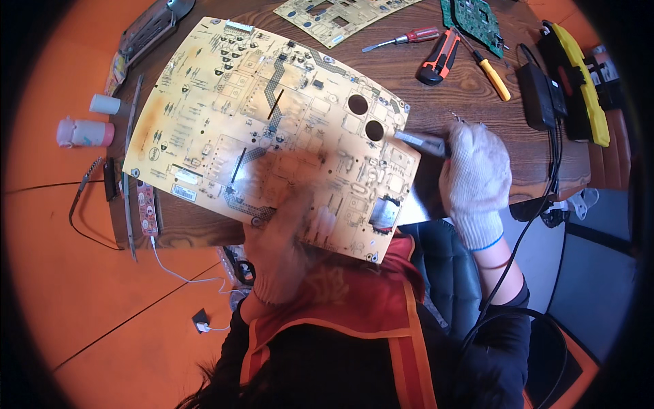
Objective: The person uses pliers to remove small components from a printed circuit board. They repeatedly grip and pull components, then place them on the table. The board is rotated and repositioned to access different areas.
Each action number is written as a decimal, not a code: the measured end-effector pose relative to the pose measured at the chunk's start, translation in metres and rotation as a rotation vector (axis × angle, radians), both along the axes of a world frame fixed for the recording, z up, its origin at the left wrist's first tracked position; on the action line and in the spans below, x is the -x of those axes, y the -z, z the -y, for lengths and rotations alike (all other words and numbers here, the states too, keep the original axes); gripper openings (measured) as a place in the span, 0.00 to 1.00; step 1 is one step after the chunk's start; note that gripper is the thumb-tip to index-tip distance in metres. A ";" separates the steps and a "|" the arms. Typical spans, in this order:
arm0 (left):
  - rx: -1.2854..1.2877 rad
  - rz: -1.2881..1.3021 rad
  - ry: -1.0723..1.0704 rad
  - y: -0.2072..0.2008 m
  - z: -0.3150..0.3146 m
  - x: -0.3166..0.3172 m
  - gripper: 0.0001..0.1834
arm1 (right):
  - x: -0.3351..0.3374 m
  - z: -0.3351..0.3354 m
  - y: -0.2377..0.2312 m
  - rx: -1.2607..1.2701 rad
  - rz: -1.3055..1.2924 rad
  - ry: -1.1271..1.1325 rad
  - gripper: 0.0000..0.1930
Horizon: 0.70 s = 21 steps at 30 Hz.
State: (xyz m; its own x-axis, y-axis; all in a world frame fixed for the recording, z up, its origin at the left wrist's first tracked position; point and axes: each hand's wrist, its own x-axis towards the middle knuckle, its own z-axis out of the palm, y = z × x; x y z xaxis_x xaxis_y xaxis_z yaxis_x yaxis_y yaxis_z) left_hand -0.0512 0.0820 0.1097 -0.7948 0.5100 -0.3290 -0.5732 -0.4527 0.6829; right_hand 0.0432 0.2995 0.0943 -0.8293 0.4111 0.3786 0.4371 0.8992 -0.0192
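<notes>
A large pale-yellow circuit board lies tilted before me, its lower part reaching past the table's near edge. My left hand is at the board's lower edge, its fingers blurred over the surface; it appears to grip the board there. At the board's right side, my right hand wears a white knitted glove and is closed around a short grey hand tool. The tool's flat, light tip points left at the board's edge; its exact kind is unclear. Thin metal ends show above the right knuckles.
Behind the board lie another yellow board, a green circuit board, a red-handled screwdriver, an orange-black utility knife and a yellow-handled tool. A black power adapter with cables sits right. A power strip is left.
</notes>
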 end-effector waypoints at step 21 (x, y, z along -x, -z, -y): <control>0.192 0.004 -0.035 0.001 -0.003 -0.002 0.12 | -0.015 -0.001 0.011 1.212 -0.564 0.049 0.15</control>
